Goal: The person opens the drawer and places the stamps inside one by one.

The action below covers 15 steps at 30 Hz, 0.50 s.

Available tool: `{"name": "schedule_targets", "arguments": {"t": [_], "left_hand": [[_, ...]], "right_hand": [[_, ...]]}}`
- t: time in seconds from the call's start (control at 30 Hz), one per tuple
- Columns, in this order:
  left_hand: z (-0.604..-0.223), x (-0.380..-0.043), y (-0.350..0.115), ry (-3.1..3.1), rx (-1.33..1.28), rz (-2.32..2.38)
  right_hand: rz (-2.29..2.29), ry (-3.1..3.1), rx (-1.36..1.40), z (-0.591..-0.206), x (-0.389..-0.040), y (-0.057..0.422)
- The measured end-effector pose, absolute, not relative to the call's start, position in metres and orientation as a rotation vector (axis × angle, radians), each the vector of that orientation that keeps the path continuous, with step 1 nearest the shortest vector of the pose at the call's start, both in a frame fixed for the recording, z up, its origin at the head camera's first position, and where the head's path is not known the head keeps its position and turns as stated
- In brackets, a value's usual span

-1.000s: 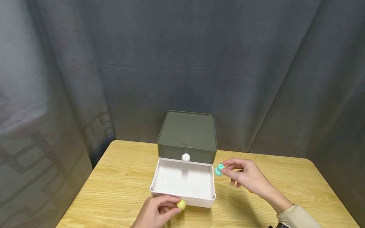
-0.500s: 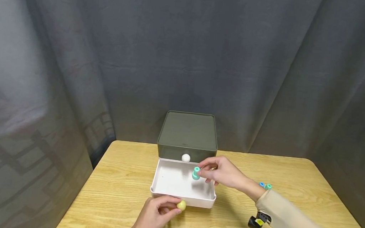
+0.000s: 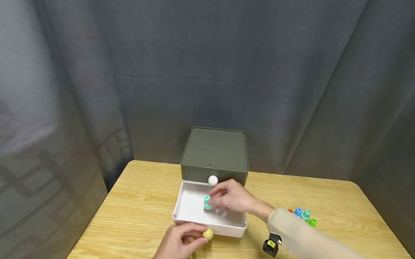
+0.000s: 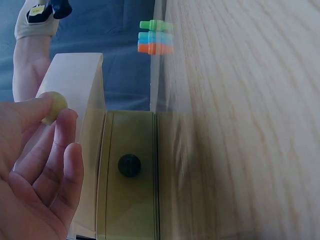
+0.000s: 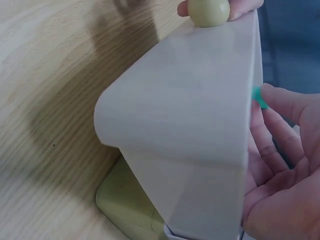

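Note:
The white lower drawer (image 3: 193, 210) of a small dark grey-green cabinet (image 3: 216, 148) is pulled out toward me. My left hand (image 3: 180, 245) pinches the drawer's round pale yellow knob (image 3: 208, 233) between thumb and forefinger, which the left wrist view also shows. Inside the drawer's walls, my right hand (image 3: 233, 196) holds a small turquoise stepped peg (image 3: 207, 202) by its side, upright and low over the drawer floor. In the right wrist view the drawer front hides most of that peg, leaving a turquoise bit (image 5: 259, 97) at the fingertips.
Several similar pegs stand on the wooden table (image 3: 139, 205) to the right, a blue peg (image 3: 298, 212) and a green peg (image 3: 312, 222) among them, partly behind my right sleeve. A white knob (image 3: 213, 180) sticks out from the upper drawer. Grey curtains (image 3: 212, 65) surround the table.
My right hand has carried the turquoise peg leftward from beside the drawer and down into it. The pegs on the right have come into view. My left hand stays on the knob.

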<state>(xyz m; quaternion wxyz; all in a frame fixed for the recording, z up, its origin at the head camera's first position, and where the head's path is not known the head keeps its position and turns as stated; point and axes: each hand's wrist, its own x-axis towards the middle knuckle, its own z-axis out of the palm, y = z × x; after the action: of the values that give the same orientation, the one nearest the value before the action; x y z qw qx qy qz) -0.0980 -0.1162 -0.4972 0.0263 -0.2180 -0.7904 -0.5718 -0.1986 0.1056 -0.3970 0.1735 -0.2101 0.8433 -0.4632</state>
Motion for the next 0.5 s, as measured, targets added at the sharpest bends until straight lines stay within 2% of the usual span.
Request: {"name": "schedule_targets", "arguments": {"t": [0.5], "left_hand": [[-0.4959,-0.1001,-0.1159,-2.447,-0.660,-1.785]], "right_hand": [[-1.257,2.330,-0.608,-0.4069,-0.2057,0.0994]]}}
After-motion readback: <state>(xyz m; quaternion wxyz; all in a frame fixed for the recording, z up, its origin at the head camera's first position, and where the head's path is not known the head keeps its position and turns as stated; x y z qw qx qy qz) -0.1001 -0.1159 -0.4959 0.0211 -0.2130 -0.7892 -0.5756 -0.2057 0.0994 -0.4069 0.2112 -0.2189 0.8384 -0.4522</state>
